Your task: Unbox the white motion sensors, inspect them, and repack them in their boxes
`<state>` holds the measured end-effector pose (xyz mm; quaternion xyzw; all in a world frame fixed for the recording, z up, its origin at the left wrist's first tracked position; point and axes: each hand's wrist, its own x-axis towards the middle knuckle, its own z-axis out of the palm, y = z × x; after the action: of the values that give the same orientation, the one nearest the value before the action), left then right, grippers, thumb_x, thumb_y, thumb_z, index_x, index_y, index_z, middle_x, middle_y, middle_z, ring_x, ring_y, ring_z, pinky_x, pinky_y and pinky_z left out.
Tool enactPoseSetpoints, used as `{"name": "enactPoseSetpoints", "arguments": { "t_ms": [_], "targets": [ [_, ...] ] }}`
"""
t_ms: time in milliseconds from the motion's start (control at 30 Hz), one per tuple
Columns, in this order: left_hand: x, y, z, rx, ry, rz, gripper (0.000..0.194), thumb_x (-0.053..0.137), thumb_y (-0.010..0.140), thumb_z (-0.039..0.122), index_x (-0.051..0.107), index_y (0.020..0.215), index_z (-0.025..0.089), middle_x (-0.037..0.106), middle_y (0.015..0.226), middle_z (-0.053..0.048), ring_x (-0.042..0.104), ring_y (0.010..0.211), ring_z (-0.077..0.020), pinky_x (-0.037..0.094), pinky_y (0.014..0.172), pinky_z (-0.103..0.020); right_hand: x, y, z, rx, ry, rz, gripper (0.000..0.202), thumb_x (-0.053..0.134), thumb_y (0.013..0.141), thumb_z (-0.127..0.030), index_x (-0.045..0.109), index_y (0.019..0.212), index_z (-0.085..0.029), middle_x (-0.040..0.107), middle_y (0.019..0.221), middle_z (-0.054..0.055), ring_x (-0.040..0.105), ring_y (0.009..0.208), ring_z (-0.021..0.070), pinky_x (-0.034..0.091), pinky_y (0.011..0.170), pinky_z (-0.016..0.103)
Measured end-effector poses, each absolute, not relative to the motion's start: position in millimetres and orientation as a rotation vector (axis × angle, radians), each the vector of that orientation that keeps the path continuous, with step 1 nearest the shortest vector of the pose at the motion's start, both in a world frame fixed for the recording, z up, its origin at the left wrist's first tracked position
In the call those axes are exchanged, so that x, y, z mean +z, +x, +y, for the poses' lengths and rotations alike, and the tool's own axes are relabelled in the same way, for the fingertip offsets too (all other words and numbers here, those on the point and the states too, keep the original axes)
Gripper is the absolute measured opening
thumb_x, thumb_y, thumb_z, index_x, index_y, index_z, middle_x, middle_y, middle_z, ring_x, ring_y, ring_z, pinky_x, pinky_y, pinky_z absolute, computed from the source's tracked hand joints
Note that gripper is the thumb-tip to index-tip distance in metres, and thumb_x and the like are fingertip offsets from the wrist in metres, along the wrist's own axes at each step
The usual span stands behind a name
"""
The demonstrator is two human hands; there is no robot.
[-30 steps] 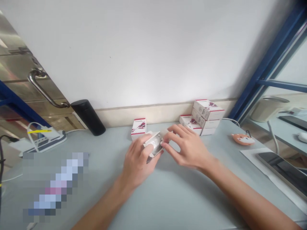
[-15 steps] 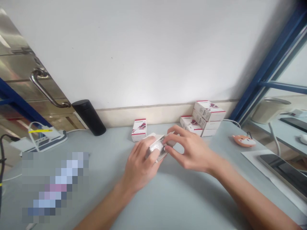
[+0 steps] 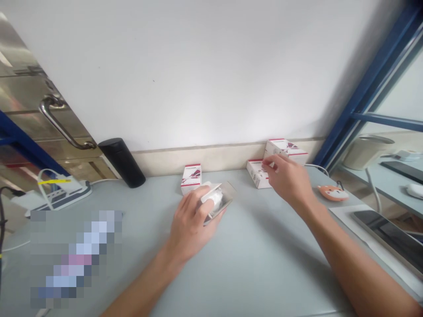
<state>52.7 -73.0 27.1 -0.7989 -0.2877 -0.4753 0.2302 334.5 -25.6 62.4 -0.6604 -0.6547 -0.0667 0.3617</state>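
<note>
My left hand (image 3: pixel 194 215) is closed around a small white carton (image 3: pixel 227 203) above the middle of the desk. The carton's end is open towards the right, flaps out. Inside shows a clear plastic bag (image 3: pixel 216 200), with my left thumb pressed against it; its contents are too blurred to name. Farther right, my right hand (image 3: pixel 291 180) hovers in front of the stacked boxes (image 3: pixel 287 149), fingers curled together. Whatever they may hold is hidden. Close to its fingertips lies a white and red box (image 3: pixel 257 174). Another such box (image 3: pixel 191 177) stands just behind my left hand.
A black cylinder (image 3: pixel 122 163) stands by the wall at the left, beyond a power strip (image 3: pixel 76 193). At the right are an orange animal-shaped item (image 3: pixel 333 193) and a dark phone-like device (image 3: pixel 380 224) on white paper. A blurred-out patch (image 3: pixel 79 255) covers the left desk.
My right hand has left the carton's open end and moved right, to the stacked boxes. My left hand keeps the carton, whose opening is now uncovered.
</note>
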Motion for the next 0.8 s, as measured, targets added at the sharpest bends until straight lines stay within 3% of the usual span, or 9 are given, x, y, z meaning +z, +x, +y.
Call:
{"name": "enactPoseSetpoints", "arguments": {
  "t_ms": [133,300,400,567,700,800],
  "targets": [
    [24,51,-72,-1.330,-2.222,-0.783,0.045,0.082,0.086,0.015,0.051,0.118,0.020,0.071,0.118,-0.015,0.073,0.115,-0.0275,0.063,0.091,-0.042,45,345,-14,-0.180,-2.000,-1.774,0.027,0.045,0.104,-0.024,0.073,0.106,-0.023,0.076,0.114,0.012,0.069,0.083,0.0276,0.035,0.062,0.036],
    [19,50,-70,-1.431,-2.294,-0.784,0.048,0.082,0.086,0.013,0.049,0.120,0.023,0.071,0.124,-0.014,0.071,0.123,-0.0276,0.061,0.095,-0.043,37,345,-11,-0.134,-2.032,-1.823,0.030,0.046,0.103,-0.025,0.072,0.118,-0.021,0.074,0.122,0.015,0.072,0.091,0.0305,0.040,0.064,0.037],
    [20,50,-70,-1.490,-2.316,-0.807,0.052,0.081,0.086,0.012,0.048,0.124,0.023,0.071,0.127,-0.014,0.070,0.125,-0.0279,0.058,0.102,-0.047,45,333,-21,-0.234,-1.756,-1.777,0.029,0.046,0.105,-0.029,0.072,0.118,-0.024,0.072,0.124,0.012,0.071,0.087,0.0266,0.044,0.064,0.036],
    [20,52,-70,-1.540,-2.327,-0.896,0.065,0.082,0.086,0.012,0.045,0.138,0.023,0.071,0.128,-0.014,0.066,0.131,-0.0288,0.053,0.110,-0.052,63,290,-59,-0.227,-0.881,-2.001,0.016,0.058,0.101,-0.026,0.073,0.106,-0.024,0.068,0.110,0.009,0.065,0.091,0.0220,0.052,0.077,0.036],
    [18,54,-72,-1.497,-2.379,-0.944,0.065,0.081,0.087,0.017,0.047,0.142,0.025,0.071,0.130,-0.014,0.070,0.122,-0.0272,0.058,0.103,-0.048,61,267,-75,-0.382,-0.915,-2.064,0.018,0.060,0.100,-0.025,0.075,0.091,-0.021,0.064,0.104,0.010,0.056,0.084,0.0217,0.047,0.072,0.037],
    [19,55,-74,-1.382,-2.402,-1.013,0.056,0.081,0.087,0.019,0.052,0.134,0.028,0.072,0.130,-0.012,0.073,0.117,-0.0279,0.061,0.095,-0.045,54,264,-71,-0.448,-1.085,-2.012,0.021,0.059,0.102,-0.028,0.078,0.094,-0.023,0.064,0.107,0.011,0.054,0.090,0.0251,0.048,0.076,0.040]
  ]
}}
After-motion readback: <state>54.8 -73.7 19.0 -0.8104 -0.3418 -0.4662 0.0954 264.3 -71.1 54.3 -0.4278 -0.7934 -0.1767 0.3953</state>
